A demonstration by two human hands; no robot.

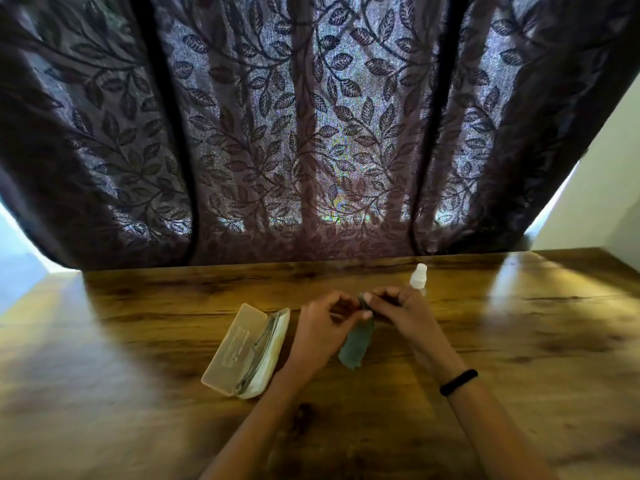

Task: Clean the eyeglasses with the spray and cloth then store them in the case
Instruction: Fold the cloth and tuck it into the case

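Wooden table: glossy brown grain, bright patches of light at left and right, carrying everything listed below.
Case: pale and translucent, hinged open, lying flat at a slant left of the hands; lid half to the left, lined half to the right, near the left wrist.
Eyeglasses: thin dark frame lying inside the lined half of the case, along the hinge; lenses too blurred to make out.
Cloth: grey-green, bunched at the top between both hands, lower end hanging loose toward the table between the 2 forearms.
Left hand: fingers curled, thumb and fingertips pinching the top of the cloth from the left.
Right hand: fingers curled, thumb pressed on the same top end, pinching it from the right; touching the left hand or just beside it, hard to tell which.
Spray bottle: small, white, capped, upright on the table just behind the right hand.
Wristband: black, around the right wrist.
Curtain: dark purple, leaf pattern, backlit, hanging behind the far edge of the table.
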